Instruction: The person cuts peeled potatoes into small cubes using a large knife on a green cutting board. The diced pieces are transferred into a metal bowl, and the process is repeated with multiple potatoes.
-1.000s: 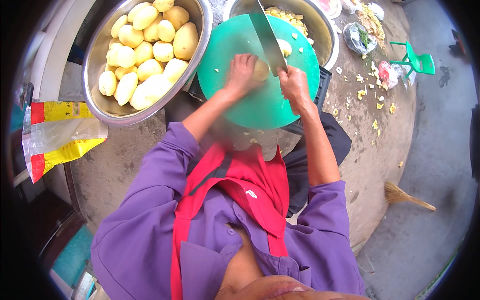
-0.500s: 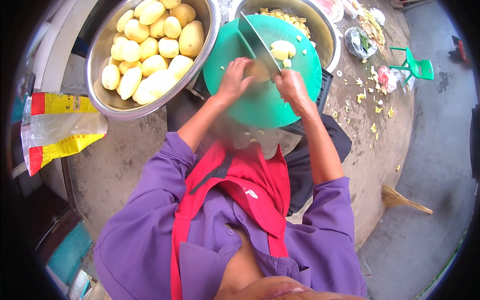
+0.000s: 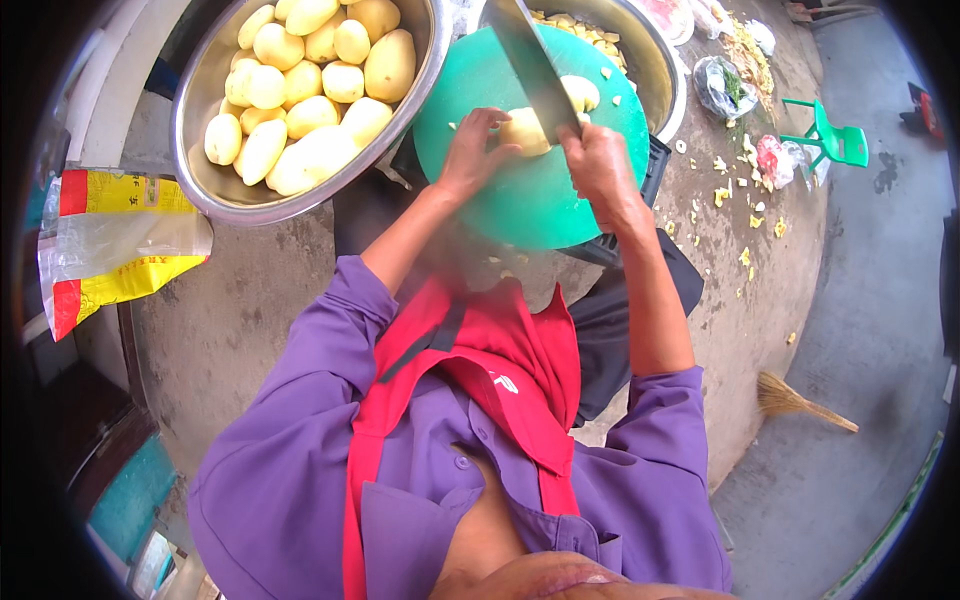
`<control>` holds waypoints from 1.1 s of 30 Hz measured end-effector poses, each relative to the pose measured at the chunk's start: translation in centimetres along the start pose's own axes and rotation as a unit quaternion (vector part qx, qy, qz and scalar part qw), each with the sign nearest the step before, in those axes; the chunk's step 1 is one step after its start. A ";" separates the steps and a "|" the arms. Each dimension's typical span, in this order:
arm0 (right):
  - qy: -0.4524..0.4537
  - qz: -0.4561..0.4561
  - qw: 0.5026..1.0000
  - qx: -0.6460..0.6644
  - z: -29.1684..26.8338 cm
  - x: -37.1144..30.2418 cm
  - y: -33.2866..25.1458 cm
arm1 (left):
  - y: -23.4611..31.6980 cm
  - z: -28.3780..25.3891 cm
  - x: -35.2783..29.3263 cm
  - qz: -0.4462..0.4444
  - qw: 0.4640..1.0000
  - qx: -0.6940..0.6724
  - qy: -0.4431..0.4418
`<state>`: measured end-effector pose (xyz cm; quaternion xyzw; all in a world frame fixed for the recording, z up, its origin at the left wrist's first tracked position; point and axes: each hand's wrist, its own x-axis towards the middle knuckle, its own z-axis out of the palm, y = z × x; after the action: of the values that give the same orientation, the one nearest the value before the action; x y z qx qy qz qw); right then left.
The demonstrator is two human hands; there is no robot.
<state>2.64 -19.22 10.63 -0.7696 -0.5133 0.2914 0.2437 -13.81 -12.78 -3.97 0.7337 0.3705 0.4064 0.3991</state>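
Note:
A round green cutting board (image 3: pixel 560 215) lies in front of me. On it is a peeled potato (image 3: pixel 523 133), with my left hand (image 3: pixel 472 158) closed about its left end, thumb and fingers curled. My right hand (image 3: pixel 603 172) grips the handle of a wide-bladed cleaver (image 3: pixel 533 62). The blade slants up and away to the left, passing the right end of that potato and hiding part of it. Just beyond the blade, another pale potato piece (image 3: pixel 580 94) rests on the board, with a few small scraps near it.
A steel basin (image 3: pixel 432 75) of peeled potatoes stands at left. Behind the board, another metal basin (image 3: pixel 672 105) holds cut chunks. Peel scraps (image 3: pixel 722 195), a plastic bag (image 3: pixel 722 88), a small green chair (image 3: pixel 840 140) and a straw broom (image 3: pixel 800 400) are at right. A plastic sack (image 3: pixel 125 240) hangs at left.
The cleaver and my right hand have shifted slightly right, and the blade now stands more upright over the board. The potato at my left hand, blurred before, now shows clearly. The view has shifted slightly.

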 end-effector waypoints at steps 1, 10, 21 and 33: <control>0.004 -0.001 1.000 0.017 -0.3 -0.4 -0.6 | 0.9 -0.1 0.2 0.020 0.999 -0.012 0.024; -0.053 0.044 0.997 -0.019 0.7 -0.8 -0.5 | 0.4 -0.3 -0.5 -0.013 1.000 -0.011 0.022; -0.056 0.087 0.983 0.154 1.6 -2.7 1.5 | 0.9 -0.1 -1.9 -0.007 0.986 0.166 0.002; 0.166 0.129 0.918 0.335 -6.1 1.9 13.0 | 1.3 11.2 6.9 0.070 0.965 0.248 0.053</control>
<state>15.90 -22.48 5.83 -0.7397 -0.2341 0.3435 0.5291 -0.79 -10.47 -4.68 0.8112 0.4282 0.3670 0.1546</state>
